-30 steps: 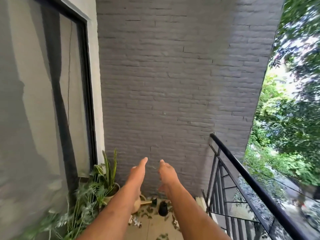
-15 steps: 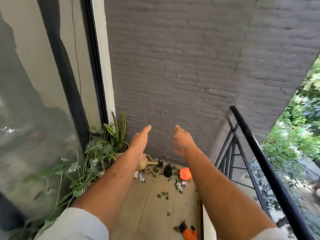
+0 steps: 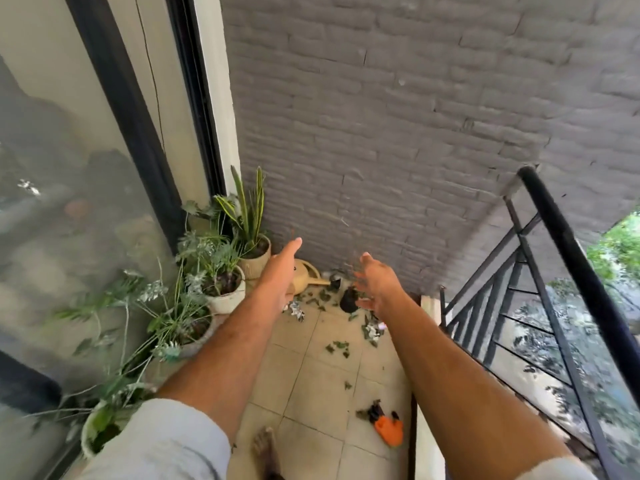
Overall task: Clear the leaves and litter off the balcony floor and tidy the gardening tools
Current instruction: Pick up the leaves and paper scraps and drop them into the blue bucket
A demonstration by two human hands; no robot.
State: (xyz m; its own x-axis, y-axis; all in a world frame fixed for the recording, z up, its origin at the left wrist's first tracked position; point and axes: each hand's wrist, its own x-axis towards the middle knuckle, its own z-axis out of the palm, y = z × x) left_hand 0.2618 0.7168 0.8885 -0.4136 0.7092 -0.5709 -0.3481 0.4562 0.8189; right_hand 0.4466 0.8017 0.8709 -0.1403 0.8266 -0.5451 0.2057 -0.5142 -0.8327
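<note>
Left hand and right hand both outstretched, fingers spread, holding nothing, above tiled floor; leaves scattered toward far wall, orange-handled pruner at right floor edge, blades pointing away.

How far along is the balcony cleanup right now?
Nothing looks done yet. Leaves and crumpled litter lie scattered over the tiles; an orange tool lies by the railing, and a watering can and small black pot sit on the floor at the wall. Both the left hand and right hand reach forward, holding nothing. All clearing and tidying is left.
</note>
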